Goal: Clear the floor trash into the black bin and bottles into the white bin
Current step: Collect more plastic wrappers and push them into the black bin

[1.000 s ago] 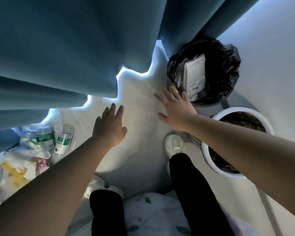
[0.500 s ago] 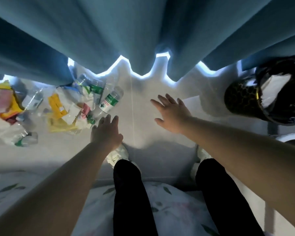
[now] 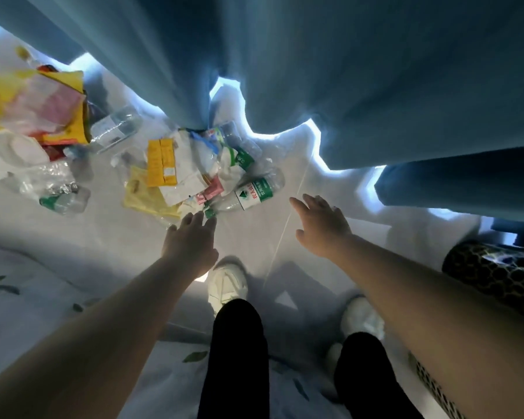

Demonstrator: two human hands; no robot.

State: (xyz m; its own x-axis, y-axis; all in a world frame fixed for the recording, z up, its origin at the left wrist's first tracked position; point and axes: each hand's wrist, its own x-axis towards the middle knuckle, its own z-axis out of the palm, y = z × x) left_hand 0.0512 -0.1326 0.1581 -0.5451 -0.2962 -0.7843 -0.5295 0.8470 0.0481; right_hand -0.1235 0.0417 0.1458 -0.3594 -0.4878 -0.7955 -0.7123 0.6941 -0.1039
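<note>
A heap of trash lies on the pale floor at centre left. A clear bottle with a green label [image 3: 248, 193] lies at its near edge. More clear bottles [image 3: 115, 128] [image 3: 62, 199] and a yellow carton [image 3: 161, 163] lie among wrappers, and a yellow-and-pink bag [image 3: 37, 107] sits at far left. My left hand [image 3: 191, 243] reaches out with straight fingers, its tips just short of that bottle's green cap. My right hand [image 3: 321, 228] is spread open to the right of the bottle, holding nothing. The black bin [image 3: 490, 273] shows at the right edge.
Blue curtains [image 3: 315, 71] hang across the top, their hems touching the floor behind the heap. My white shoes [image 3: 226, 282] and black trousers stand below the hands. A leaf-patterned white sheet [image 3: 28, 297] covers the lower left. A white mesh basket edge [image 3: 436, 385] shows at lower right.
The view has swung left, so the heap now sits ahead and the black bin slid to the right edge. Both open hands have moved closer to the green-label bottle.
</note>
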